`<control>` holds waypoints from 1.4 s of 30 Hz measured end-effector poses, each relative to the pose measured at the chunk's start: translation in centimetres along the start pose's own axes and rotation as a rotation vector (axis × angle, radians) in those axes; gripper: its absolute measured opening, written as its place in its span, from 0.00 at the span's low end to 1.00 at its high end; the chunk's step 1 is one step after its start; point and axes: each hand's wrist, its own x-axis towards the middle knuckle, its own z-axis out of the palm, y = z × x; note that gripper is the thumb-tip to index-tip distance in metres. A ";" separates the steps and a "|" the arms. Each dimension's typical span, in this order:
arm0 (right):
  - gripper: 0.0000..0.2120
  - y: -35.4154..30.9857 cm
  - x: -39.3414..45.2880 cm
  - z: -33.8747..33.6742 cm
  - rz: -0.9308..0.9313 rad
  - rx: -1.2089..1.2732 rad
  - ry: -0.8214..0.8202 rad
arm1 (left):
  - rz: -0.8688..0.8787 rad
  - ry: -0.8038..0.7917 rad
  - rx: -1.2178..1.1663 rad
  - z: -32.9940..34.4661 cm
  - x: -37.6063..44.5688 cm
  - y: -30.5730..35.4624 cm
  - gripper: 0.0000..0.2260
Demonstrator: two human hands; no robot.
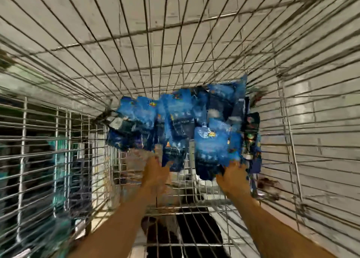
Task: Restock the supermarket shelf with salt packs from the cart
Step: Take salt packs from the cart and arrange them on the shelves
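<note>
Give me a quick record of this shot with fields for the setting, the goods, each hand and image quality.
setting: inside a wire cart, seen from above
goods: pile of blue salt packs on the cart floor
left hand: at the near edge of the pile; grip too blurred to tell
right hand: at the near edge of a blue pack; grip too blurred to tell
image quality: heavy motion blur

- Pale floor tiles (81, 20) are showing in rows, with dark seams running between them.
- Overhead light is glaring off the tiles on the right (303, 94).
- A dark shelf unit (39, 141) is standing at the left, holding blurred teal and dark goods.
- Motion blur is smearing every edge.
</note>
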 end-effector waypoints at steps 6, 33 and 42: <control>0.28 0.8 1.0 4.7 0.119 -0.222 0.234 | 0.055 0.020 -0.194 2.7 3.1 -0.6 0.26; 0.22 3.4 -2.2 4.8 0.111 0.886 0.152 | 0.033 -0.145 -0.225 -1.8 -2.0 -1.2 0.18; 0.23 -0.5 -8.6 -3.0 0.199 1.509 -0.455 | -0.044 -0.134 -0.283 -8.3 -9.8 2.1 0.18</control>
